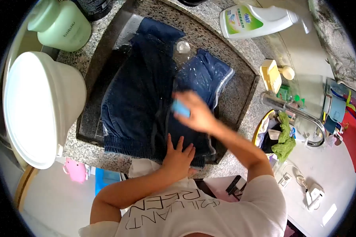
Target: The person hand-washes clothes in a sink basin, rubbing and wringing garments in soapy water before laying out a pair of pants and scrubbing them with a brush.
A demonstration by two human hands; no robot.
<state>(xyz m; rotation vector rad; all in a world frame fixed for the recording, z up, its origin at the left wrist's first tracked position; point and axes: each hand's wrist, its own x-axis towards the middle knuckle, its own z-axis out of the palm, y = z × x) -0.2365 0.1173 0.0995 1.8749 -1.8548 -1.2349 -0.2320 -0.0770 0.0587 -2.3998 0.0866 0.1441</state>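
Note:
Dark blue trousers [134, 98] lie spread in a dark stone basin, their elastic waistband toward my body. Wet patches and suds show on the lighter blue leg [203, 75] at the right. My right hand [195, 112], slightly blurred, grips a light blue block [180, 108] against the cloth near the middle. Lower down, my left hand [178, 158] rests on the fabric by the waistband with its fingers spread, holding nothing. A small clear round object [183, 47] sits beyond the trousers, between the two legs.
A large white bucket [73, 91] and a green bottle [65, 27] stand left of the basin. At the upper right lies a white spray bottle [257, 21]. A metal faucet [292, 108], a yellow box [270, 75] and a container of cloths [273, 136] are on the right.

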